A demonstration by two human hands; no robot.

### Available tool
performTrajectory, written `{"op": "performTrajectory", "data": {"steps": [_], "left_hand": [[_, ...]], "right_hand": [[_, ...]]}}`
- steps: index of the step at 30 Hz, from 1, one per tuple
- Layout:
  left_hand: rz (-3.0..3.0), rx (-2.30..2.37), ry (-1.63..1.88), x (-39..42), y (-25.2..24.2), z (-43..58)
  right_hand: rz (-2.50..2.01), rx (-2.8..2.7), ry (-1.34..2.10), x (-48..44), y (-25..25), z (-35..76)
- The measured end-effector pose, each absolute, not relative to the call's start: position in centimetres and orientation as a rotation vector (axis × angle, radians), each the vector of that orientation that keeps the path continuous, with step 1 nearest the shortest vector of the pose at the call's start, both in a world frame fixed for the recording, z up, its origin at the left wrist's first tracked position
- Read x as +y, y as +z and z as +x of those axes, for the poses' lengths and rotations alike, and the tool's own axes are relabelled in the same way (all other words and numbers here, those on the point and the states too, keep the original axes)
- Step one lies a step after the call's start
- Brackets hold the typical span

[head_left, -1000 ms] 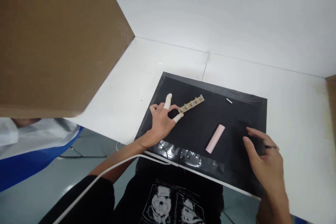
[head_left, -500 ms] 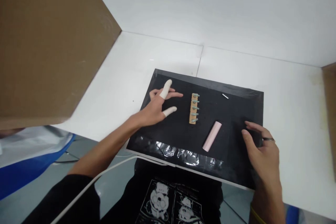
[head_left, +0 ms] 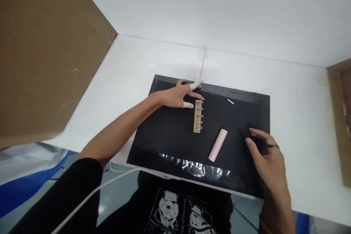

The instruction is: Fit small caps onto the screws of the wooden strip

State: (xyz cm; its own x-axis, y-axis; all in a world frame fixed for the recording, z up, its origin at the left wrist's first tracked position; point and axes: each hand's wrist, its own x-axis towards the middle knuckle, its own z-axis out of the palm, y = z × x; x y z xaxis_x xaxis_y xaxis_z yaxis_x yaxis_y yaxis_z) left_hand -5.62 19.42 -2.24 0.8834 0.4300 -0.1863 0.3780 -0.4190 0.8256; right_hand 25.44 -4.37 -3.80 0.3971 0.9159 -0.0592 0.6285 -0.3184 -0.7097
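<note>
My left hand (head_left: 178, 95) reaches over the far side of a black mat (head_left: 170, 131), fingers spread, with white covers on two fingertips. Its thumb and one finger come close to the far end of a narrow tan strip (head_left: 197, 120) with several grey-green pieces sticking out sideways; whether they touch it I cannot tell. My right hand (head_left: 270, 161), a ring on one finger, rests at the mat's right edge, thumb and fingers apart and holding nothing. Between strip and right hand lies a pink bar (head_left: 218, 145), slanted. Farther back is a small silvery pin (head_left: 230, 101).
The mat lies on a white table (head_left: 296, 117) at its front edge. A brown board (head_left: 52, 55) rises on the left, and a brown cardboard piece (head_left: 338, 124) stands at the right. A white cable (head_left: 109, 182) runs across below the mat, over my left arm's side.
My left hand has moved right and away from me, up to the strip's far end. My right hand stays in place on the mat, and the view has shifted slightly.
</note>
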Motion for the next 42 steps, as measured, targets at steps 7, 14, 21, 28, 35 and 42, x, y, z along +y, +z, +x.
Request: {"op": "performTrajectory", "data": {"steps": [7, 14, 21, 28, 35, 42], "left_hand": [[2.077, 0.641, 0.12, 19.0, -2.5, -5.3], [2.19, 0.731, 0.239, 17.7, -2.7, -6.7], [2.207, 1.078, 0.581, 13.1, -4.5, -7.1], [2.278, 1.192, 0.606, 10.5, -4.9, -6.0], [2.244, 1.244, 0.598, 10.7, -5.1, -5.5], [2.202, 1.169, 0.611, 10.7, -4.9, -6.5]], "right_hand": [[-2.052, -1.318, 0.635, -4.4, -3.8, 25.4], [-2.055, -1.34, 0.64, -4.6, -3.7, 25.4], [-2.015, -1.402, 0.63, -4.8, -3.8, 25.2], [-1.949, -1.502, 0.583, -4.8, -3.0, 24.4], [-1.912, -1.628, 0.548, -2.2, -3.1, 25.4], [-1.826, -2.008, 0.384, -1.4, -1.7, 24.6]]}}
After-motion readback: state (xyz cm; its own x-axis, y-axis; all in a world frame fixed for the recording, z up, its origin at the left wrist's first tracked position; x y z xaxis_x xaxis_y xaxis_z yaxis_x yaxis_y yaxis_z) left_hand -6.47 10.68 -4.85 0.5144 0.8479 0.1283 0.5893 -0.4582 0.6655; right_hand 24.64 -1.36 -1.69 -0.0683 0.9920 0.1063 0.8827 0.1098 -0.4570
